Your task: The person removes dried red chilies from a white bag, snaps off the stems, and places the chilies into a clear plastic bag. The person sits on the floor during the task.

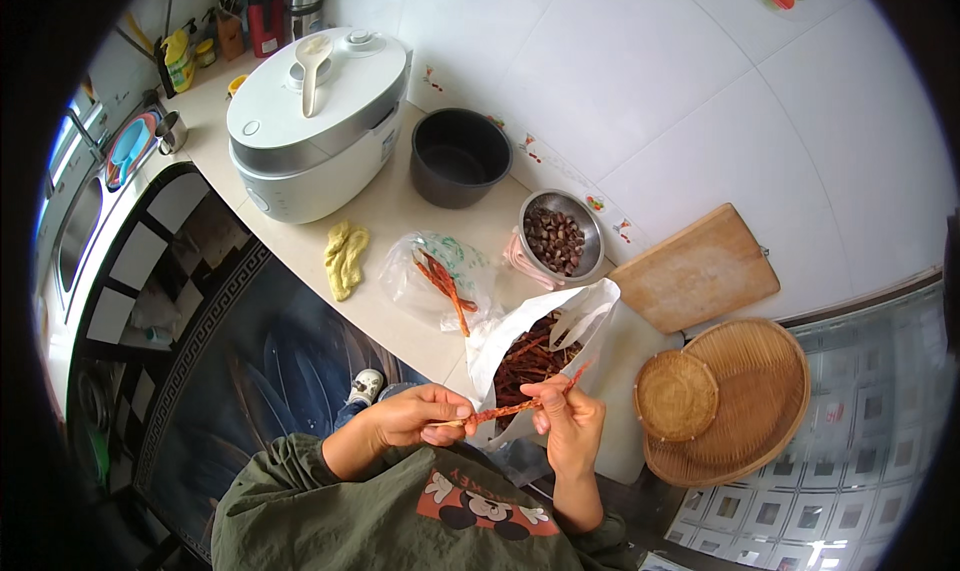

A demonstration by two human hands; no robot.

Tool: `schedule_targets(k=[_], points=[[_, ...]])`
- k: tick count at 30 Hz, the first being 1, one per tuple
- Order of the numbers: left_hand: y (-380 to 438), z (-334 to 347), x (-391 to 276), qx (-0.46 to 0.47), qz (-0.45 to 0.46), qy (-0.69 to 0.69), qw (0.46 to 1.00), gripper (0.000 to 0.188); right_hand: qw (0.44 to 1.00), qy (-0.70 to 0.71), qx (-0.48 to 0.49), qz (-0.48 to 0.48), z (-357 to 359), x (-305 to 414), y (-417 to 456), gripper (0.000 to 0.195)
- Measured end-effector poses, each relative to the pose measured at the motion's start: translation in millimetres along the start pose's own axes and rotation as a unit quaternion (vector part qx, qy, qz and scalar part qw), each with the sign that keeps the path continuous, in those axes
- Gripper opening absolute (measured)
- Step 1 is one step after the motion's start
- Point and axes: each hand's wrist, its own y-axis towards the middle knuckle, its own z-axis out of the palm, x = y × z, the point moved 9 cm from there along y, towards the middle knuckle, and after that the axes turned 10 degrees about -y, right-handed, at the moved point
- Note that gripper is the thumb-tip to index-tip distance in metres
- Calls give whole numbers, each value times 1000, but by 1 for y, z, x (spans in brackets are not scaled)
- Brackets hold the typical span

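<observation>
A long reddish dried strip [504,410] is stretched between my two hands, its pale end at the left. My left hand [420,415] grips it near that pale end. Thumb and fingers of my right hand [564,421] pinch it further along, and its thin tip sticks out beyond them. Just past my hands stands a white plastic bag [486,361], its mouth wide, full of dark red dried strips [534,353]. Several brighter strips [448,286] lie on a clear plastic bag [409,301] to the left of it.
On the counter are a white rice cooker [300,173] with a spoon [310,72] on its lid, a black inner pot [459,185] and a yellow cloth [343,260]. A metal bowl [592,252] holds brown nuts. A wooden board [697,267] and woven trays [757,406] stand right.
</observation>
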Motion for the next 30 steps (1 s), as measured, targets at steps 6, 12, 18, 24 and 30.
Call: schedule_targets(k=[6, 12, 18, 24, 30], points=[[-3, -16, -12, 3, 15, -17, 1000, 27, 995, 74, -43, 43, -7, -9, 11, 24], [-5, -47, -46, -81, 120, -19, 989, 27, 993, 75, -55, 66, -7, -23, 23, 17], [-33, -160, -114, -333, 364, -25, 870, 44, 998, -34, -25, 43, 21, -49, 30, 10], [-60, -221, -164, -648, 433, 399, 483, 46, 982, -176, -51, -46, 53, -76, 51, 10], [-12, -235, -167, -508, 384, 371, 676, 28, 916, -350, -51, -188, 94, -86, 98, 12]])
